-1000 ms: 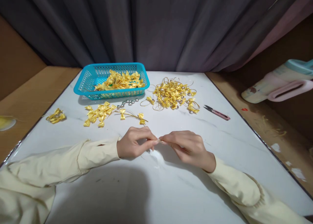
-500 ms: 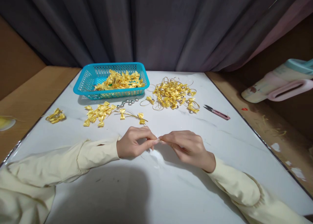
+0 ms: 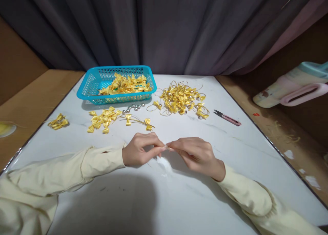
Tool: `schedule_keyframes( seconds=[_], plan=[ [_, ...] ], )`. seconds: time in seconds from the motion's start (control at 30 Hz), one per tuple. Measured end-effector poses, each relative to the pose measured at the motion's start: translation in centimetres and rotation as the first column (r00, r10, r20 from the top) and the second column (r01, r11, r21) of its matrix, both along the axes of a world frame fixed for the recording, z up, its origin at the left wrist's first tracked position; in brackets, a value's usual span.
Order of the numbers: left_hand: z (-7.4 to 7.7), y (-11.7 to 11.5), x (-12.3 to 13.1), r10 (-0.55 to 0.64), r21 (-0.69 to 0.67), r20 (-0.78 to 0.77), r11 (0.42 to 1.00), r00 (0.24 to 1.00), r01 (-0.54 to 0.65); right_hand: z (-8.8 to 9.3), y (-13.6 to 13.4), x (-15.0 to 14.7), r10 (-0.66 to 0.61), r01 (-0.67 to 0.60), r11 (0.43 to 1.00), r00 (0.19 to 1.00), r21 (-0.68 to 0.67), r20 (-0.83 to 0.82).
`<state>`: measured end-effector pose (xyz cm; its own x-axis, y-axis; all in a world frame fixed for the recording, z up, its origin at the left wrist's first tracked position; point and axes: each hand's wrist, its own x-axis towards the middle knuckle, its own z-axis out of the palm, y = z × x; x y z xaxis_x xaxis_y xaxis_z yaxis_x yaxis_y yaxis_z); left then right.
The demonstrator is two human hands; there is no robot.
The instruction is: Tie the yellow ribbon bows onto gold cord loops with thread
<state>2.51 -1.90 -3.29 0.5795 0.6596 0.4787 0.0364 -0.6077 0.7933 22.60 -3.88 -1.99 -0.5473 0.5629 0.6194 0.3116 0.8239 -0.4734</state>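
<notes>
My left hand [image 3: 144, 149] and my right hand [image 3: 196, 154] meet fingertip to fingertip above the near middle of the table. Both are closed in a pinch, and what lies between the fingertips is too small and hidden to name. Just beyond my left hand lie two yellow bows [image 3: 148, 124] on gold cord. Loose yellow satin bows [image 3: 104, 119] are heaped to their left, with several silver beads [image 3: 133, 107] behind. Past my right hand is a pile of yellow bows with gold cord loops and silver beads [image 3: 179, 97].
A blue plastic basket [image 3: 116, 99] holding more yellow bows stands at the back left. Thread snips [image 3: 227, 118] lie at the right. A small bundle of bows [image 3: 59, 121] sits far left. Beyond the table's right edge is a tumbler with a pink handle [image 3: 289, 88].
</notes>
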Motion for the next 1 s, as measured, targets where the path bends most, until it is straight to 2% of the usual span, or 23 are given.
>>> schedule_keyframes(
  seconds=[0.57, 1.0],
  plan=[
    [-0.22, 0.06, -0.06, -0.002, 0.011, 0.009, 1.0, 1.0, 0.002, 0.01, 0.02, 0.15, 0.014, -0.014, 1.0, 1.0, -0.011, 0.025],
    [-0.31, 0.1, -0.08, -0.005, 0.024, 0.025, 1.0, 1.0, 0.004, 0.18, -0.16, 0.11, -0.022, 0.023, 0.999, 0.999, -0.028, 0.041]
  ],
)
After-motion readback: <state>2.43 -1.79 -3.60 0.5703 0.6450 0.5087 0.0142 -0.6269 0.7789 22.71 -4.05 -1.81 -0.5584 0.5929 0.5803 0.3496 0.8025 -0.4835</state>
